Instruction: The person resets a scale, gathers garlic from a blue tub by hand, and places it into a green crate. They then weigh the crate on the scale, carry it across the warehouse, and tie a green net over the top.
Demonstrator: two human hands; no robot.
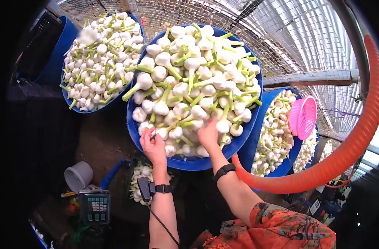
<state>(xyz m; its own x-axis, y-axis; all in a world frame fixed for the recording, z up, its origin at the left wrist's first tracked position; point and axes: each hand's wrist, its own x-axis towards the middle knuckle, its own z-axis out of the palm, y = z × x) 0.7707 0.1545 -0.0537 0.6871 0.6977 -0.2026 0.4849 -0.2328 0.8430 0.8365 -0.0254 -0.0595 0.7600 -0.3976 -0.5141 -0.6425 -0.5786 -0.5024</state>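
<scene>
A large blue tub [184, 164] is heaped with white garlic bulbs [192, 64] on short green stems. My left hand [153, 145] is at the tub's near left rim, its fingers curled around a garlic bulb at the edge of the heap. Further right, my right hand [209, 133] reaches into the near part of the heap; its fingertips are hidden among the bulbs, so what they hold cannot be made out. Black straps circle both wrists, and a small device with a cable sits by the left one.
Other garlic-filled tubs stand at the left [102, 62] and right [276, 128], with a pink basket [303, 118] on the right. An orange hose [305, 182] curves along the right. Below left are a grey bucket [78, 176] and a keypad scale [95, 206]. Wire mesh [280, 45] stands behind.
</scene>
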